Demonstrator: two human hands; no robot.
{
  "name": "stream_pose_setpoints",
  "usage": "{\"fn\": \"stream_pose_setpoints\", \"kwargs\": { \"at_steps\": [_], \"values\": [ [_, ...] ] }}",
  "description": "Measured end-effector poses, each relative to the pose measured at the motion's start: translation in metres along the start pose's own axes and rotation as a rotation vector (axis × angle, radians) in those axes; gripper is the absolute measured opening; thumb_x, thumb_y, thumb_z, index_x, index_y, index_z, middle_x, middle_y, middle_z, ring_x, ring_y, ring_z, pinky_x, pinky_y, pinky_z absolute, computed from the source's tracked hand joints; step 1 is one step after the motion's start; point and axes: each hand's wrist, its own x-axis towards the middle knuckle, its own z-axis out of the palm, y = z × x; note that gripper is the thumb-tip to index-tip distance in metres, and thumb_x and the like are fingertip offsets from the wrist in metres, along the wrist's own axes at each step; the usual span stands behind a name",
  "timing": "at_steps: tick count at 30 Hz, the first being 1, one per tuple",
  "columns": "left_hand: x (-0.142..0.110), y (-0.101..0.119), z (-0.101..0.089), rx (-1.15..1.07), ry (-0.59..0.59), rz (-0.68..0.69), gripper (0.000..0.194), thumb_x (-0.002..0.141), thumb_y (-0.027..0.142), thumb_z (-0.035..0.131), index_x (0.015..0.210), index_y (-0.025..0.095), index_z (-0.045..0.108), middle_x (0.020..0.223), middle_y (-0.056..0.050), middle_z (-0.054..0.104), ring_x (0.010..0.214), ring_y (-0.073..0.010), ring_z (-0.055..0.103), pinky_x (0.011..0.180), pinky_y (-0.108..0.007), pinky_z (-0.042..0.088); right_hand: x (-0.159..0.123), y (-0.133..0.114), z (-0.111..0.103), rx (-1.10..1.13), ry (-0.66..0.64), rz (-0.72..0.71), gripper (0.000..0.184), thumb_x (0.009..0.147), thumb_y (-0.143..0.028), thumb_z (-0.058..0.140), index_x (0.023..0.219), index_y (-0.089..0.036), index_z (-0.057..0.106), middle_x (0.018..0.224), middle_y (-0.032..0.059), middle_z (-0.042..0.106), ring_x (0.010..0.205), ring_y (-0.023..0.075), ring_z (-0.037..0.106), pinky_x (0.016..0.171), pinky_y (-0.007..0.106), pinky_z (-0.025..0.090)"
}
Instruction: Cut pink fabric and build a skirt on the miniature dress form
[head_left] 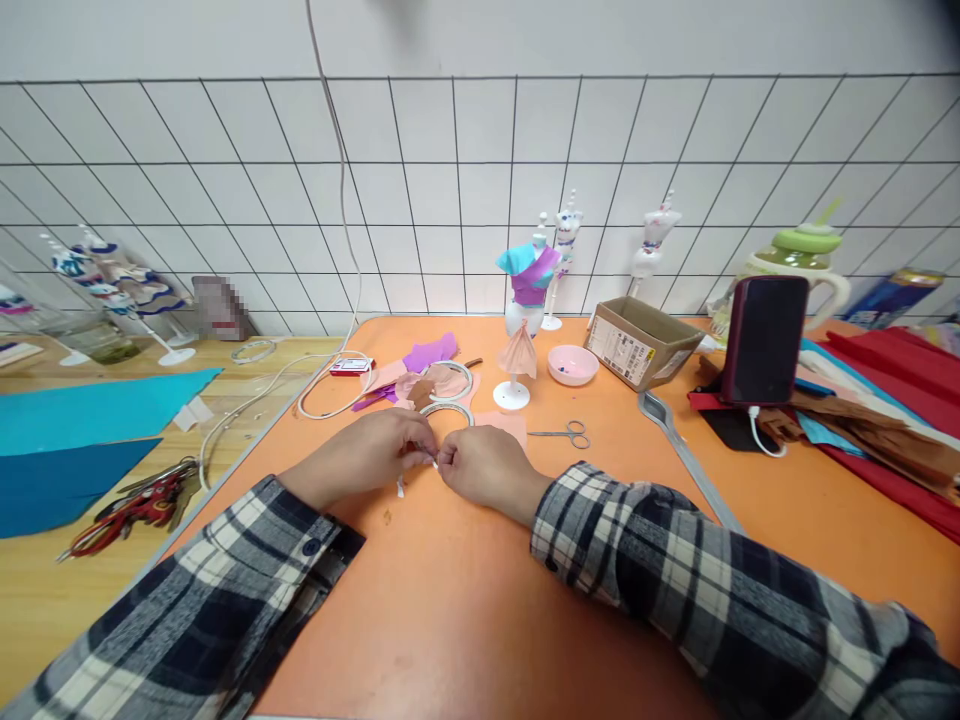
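Note:
My left hand (390, 452) and my right hand (487, 468) meet over the orange mat, fingertips pinched close together. Between them is something small and pale that I cannot make out. A small white scrap (400, 488) shows just below my left fingers. Just beyond the hands lie two rolls of tape (448, 410), with peach and purple crepe paper (431, 352) around them. A miniature dress form (523, 318) stands behind my right hand, dressed in blue and purple strips on top and a peach skirt below. Small scissors (564, 434) lie to the right.
A pink bowl (573, 366) and an open cardboard box (643, 345) stand at the back. At right, a phone (766, 342) stands propped before a lidded jug (799, 262). Red-handled pliers (135, 515) and blue sheets (90, 410) lie left. A white cable (345, 200) hangs down the wall.

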Motion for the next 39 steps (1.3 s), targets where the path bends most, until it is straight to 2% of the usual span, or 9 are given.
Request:
{"fn": "stream_pose_setpoints", "kwargs": {
  "at_steps": [5, 13, 19, 23, 26, 30, 33, 36, 39],
  "values": [
    [0.004, 0.003, 0.003, 0.107, 0.001, 0.015, 0.016, 0.088, 0.020, 0.057, 0.086, 0.021, 0.073, 0.088, -0.004, 0.070, 0.085, -0.0172, 0.062, 0.076, -0.026, 0.045, -0.005, -0.003, 0.003, -0.027, 0.048, -0.013, 0.022, 0.085, -0.029, 0.050, 0.093, -0.024, 0.070, 0.095, 0.0039, 0.072, 0.084, 0.0198, 0.066, 0.063, 0.027, 0.041],
    [0.009, 0.015, 0.004, 0.230, -0.042, -0.091, 0.018, 0.085, 0.017, 0.055, 0.082, 0.022, 0.072, 0.076, -0.002, 0.072, 0.079, -0.0197, 0.061, 0.070, -0.029, 0.041, -0.010, -0.007, 0.004, -0.127, 0.090, -0.059, 0.024, 0.086, -0.025, 0.049, 0.098, -0.016, 0.068, 0.093, 0.0102, 0.071, 0.082, 0.0226, 0.067, 0.064, 0.028, 0.042],
    [0.007, 0.014, 0.005, 0.171, -0.032, -0.203, 0.019, 0.084, 0.020, 0.051, 0.085, 0.022, 0.070, 0.082, -0.001, 0.073, 0.078, -0.0186, 0.063, 0.065, -0.027, 0.041, -0.016, -0.004, 0.003, -0.130, 0.106, -0.082, 0.025, 0.091, -0.027, 0.044, 0.096, -0.019, 0.067, 0.093, 0.0070, 0.072, 0.083, 0.0217, 0.067, 0.062, 0.029, 0.041],
    [0.003, 0.014, 0.003, 0.122, -0.029, -0.253, 0.018, 0.085, 0.025, 0.051, 0.086, 0.022, 0.069, 0.085, -0.001, 0.073, 0.075, -0.0181, 0.064, 0.063, -0.026, 0.041, -0.020, 0.004, -0.010, -0.112, 0.218, -0.077, 0.028, 0.091, -0.036, 0.049, 0.109, -0.022, 0.065, 0.100, 0.0053, 0.072, 0.086, 0.0215, 0.067, 0.063, 0.029, 0.042],
    [0.002, 0.013, 0.002, 0.090, -0.027, -0.257, 0.018, 0.084, 0.026, 0.052, 0.085, 0.022, 0.069, 0.084, -0.001, 0.073, 0.075, -0.0176, 0.064, 0.063, -0.025, 0.041, -0.022, 0.005, -0.018, -0.145, 0.269, -0.089, 0.029, 0.092, -0.038, 0.047, 0.104, -0.023, 0.068, 0.095, 0.0048, 0.072, 0.085, 0.0216, 0.066, 0.062, 0.029, 0.041],
    [0.003, 0.010, 0.004, 0.062, -0.022, -0.235, 0.017, 0.083, 0.025, 0.053, 0.085, 0.022, 0.070, 0.085, -0.001, 0.073, 0.076, -0.0174, 0.064, 0.064, -0.025, 0.042, -0.018, 0.000, -0.011, -0.189, 0.207, -0.140, 0.031, 0.092, -0.040, 0.047, 0.095, -0.021, 0.072, 0.092, 0.0062, 0.072, 0.082, 0.0221, 0.067, 0.061, 0.029, 0.042],
    [0.003, 0.007, 0.006, 0.060, -0.022, -0.228, 0.017, 0.082, 0.022, 0.052, 0.083, 0.021, 0.069, 0.083, -0.001, 0.072, 0.076, -0.0173, 0.064, 0.064, -0.025, 0.043, -0.011, -0.005, 0.002, -0.223, 0.146, -0.151, 0.028, 0.092, -0.034, 0.048, 0.094, -0.017, 0.071, 0.089, 0.0093, 0.072, 0.077, 0.0231, 0.067, 0.059, 0.029, 0.042],
    [0.003, 0.005, 0.008, 0.069, -0.022, -0.234, 0.017, 0.082, 0.021, 0.051, 0.083, 0.021, 0.068, 0.082, -0.001, 0.072, 0.075, -0.0172, 0.063, 0.063, -0.026, 0.042, -0.004, -0.006, 0.010, -0.217, 0.136, -0.138, 0.026, 0.093, -0.025, 0.045, 0.092, -0.016, 0.069, 0.087, 0.0100, 0.071, 0.073, 0.0223, 0.067, 0.056, 0.029, 0.041],
    [0.002, 0.003, 0.008, 0.134, -0.019, -0.237, 0.017, 0.083, 0.021, 0.051, 0.082, 0.022, 0.068, 0.080, -0.001, 0.072, 0.075, -0.0183, 0.061, 0.064, -0.027, 0.040, 0.000, -0.004, 0.011, -0.191, 0.140, -0.154, 0.024, 0.092, -0.024, 0.045, 0.094, -0.017, 0.068, 0.089, 0.0080, 0.071, 0.076, 0.0213, 0.067, 0.057, 0.028, 0.040]
  ]
}}
